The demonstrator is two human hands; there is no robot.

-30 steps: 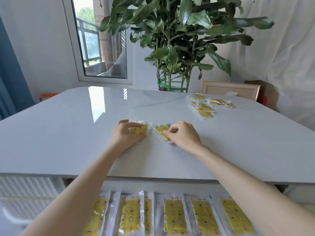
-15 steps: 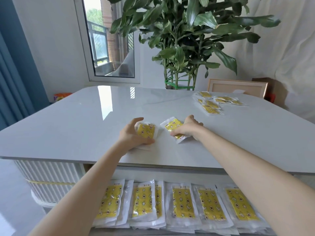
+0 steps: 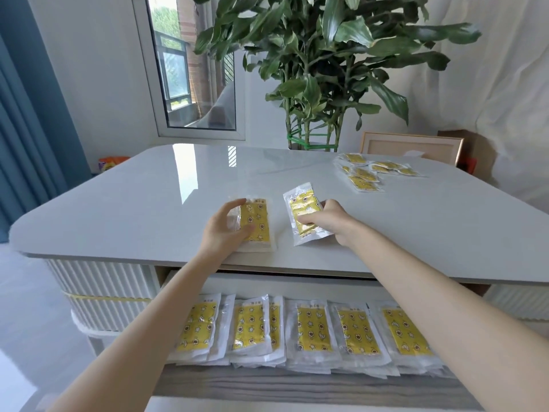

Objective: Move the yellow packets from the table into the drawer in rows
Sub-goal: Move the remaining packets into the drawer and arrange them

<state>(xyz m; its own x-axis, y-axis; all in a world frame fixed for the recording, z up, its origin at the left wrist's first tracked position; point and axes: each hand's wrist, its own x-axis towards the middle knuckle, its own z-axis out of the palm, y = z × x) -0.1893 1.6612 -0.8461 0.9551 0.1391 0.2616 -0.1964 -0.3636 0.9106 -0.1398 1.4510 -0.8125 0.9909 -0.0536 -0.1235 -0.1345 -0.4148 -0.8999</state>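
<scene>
My left hand (image 3: 227, 230) grips a small stack of yellow packets (image 3: 257, 224) near the front edge of the white table (image 3: 148, 209). My right hand (image 3: 322, 224) holds a second yellow packet (image 3: 303, 209), tilted, just to the right. Farther back on the right lies a loose pile of yellow packets (image 3: 368, 173). Below the table edge the open drawer (image 3: 297, 385) holds a row of yellow packet stacks (image 3: 312, 331) laid side by side; my forearms cover parts of the row.
A large potted plant (image 3: 320, 69) stands behind the table. A framed picture (image 3: 410, 147) leans at the back right. A window (image 3: 190, 69) and a blue curtain (image 3: 23, 129) are at the left.
Both hands have drawn their packets nearer to the table's front edge. The view has dropped, so more of the drawer and its row of packets shows.
</scene>
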